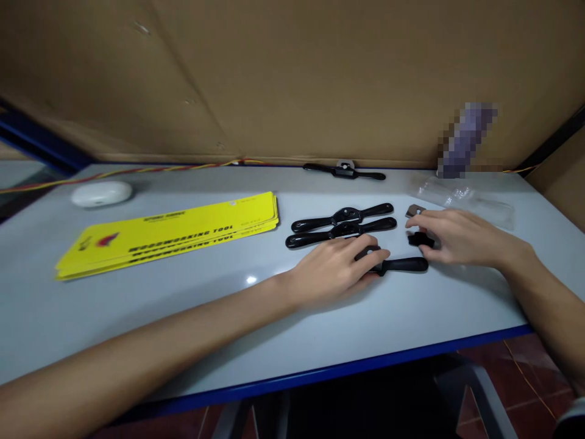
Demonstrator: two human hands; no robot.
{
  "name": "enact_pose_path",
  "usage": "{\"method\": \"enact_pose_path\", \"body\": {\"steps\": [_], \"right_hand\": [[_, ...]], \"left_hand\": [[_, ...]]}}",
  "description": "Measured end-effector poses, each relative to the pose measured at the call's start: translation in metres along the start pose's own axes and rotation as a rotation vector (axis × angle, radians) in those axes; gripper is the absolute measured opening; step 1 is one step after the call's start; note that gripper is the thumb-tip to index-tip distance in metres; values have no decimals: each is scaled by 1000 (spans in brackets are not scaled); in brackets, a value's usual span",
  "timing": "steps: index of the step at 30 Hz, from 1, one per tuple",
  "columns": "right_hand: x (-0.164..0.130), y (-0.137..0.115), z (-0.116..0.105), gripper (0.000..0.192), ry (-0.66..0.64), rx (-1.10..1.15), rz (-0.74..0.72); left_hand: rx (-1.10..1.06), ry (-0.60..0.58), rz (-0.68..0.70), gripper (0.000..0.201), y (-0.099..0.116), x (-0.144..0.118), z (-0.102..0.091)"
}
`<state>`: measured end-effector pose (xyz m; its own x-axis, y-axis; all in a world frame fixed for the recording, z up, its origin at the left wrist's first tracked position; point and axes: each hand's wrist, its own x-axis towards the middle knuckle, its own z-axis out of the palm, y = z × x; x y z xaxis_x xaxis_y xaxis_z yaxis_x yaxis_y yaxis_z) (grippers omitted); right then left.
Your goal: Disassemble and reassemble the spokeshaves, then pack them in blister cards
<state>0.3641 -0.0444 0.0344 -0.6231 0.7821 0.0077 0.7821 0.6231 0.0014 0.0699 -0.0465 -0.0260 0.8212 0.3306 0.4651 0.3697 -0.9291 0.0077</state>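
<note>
Writing: the yellow cards (173,235) read "WOODWORKING TOOL" in dark letters; a smaller line above it is too blurred to read, and a red mark sits near their left end.
Cards: a thin stack, lying flat on the left of the worktop (137,317).
Left hand (331,271): palm down on a black two-handled tool (397,264); its grip lies loosely over the tool's middle, and one handle sticks out to the right.
Right hand (457,236): fingers pinched together on a small black part (419,240), just above that handle.
Metal piece (414,211): small and flat, just beyond the right hand's fingertips.
Other tools: a pair of black tools (342,224) side by side behind the left hand; another tool (345,172) at the back edge.
Container: a clear plastic pack (461,196) behind the right hand; contents cannot be told.
White case (101,193): far left, well apart.
</note>
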Motion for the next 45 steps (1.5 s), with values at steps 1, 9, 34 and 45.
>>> {"method": "enact_pose_path", "body": {"steps": [1, 9, 34, 45], "right_hand": [[1, 1, 1, 31, 17, -9, -5], [3, -9, 4, 24, 313, 20, -154], [-1, 34, -3, 19, 263, -6, 233], [-15, 73, -3, 25, -180, 69, 465]], "left_hand": [[-5, 15, -7, 29, 0, 0, 0], [-225, -2, -272, 49, 7, -3, -2], [171, -10, -85, 35, 24, 0, -8], [235, -184, -135, 56, 8, -3, -12]]}}
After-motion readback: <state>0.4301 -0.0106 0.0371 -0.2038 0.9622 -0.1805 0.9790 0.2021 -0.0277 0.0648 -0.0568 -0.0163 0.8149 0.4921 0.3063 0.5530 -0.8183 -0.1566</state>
